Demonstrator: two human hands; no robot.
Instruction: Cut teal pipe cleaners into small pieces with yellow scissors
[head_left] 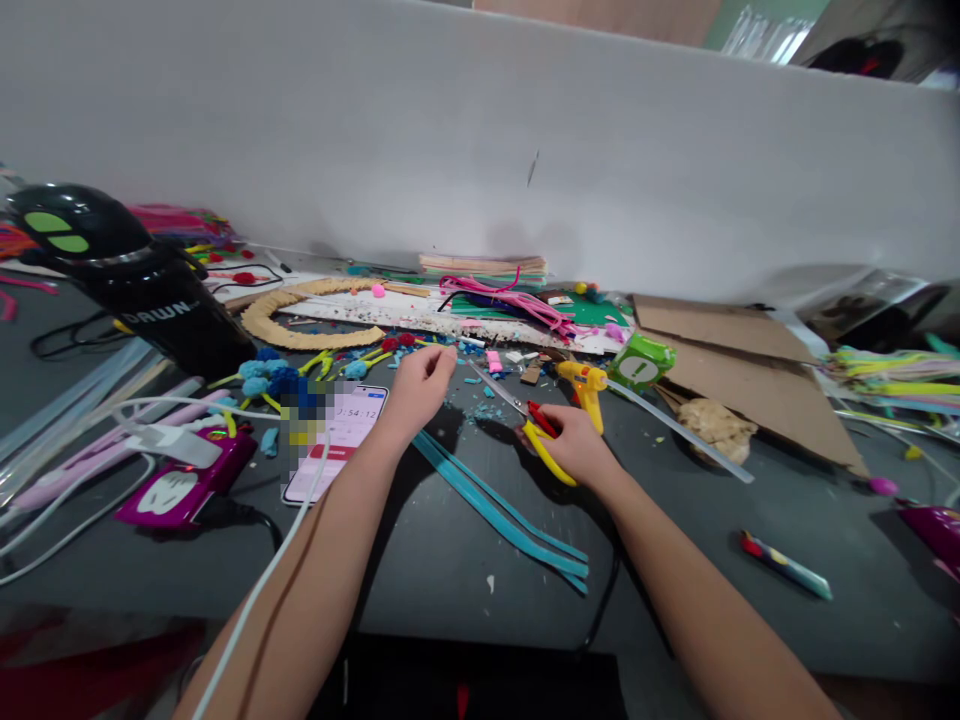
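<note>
My right hand [574,440] is wrapped round the red and yellow handles of a pair of scissors [504,394]. Its metal blades point up and left, towards my other hand. My left hand [426,385] is pinched closed above the table; whatever lies between the fingertips is too small to make out. Just below and to the right of the left wrist, turquoise pipe cleaners [499,510] lie in a long bundle on the dark tabletop. Small blue clippings [486,410] are scattered under the blades, between the two hands.
A phone [364,425] with a running timer and a purple power strip [187,475] lie left. A black bottle [142,290] stands behind them. Right are a yellow glue gun [589,390], a green packet [641,362], cardboard [757,400] and a lighter [784,565]. A white cable crosses my left forearm.
</note>
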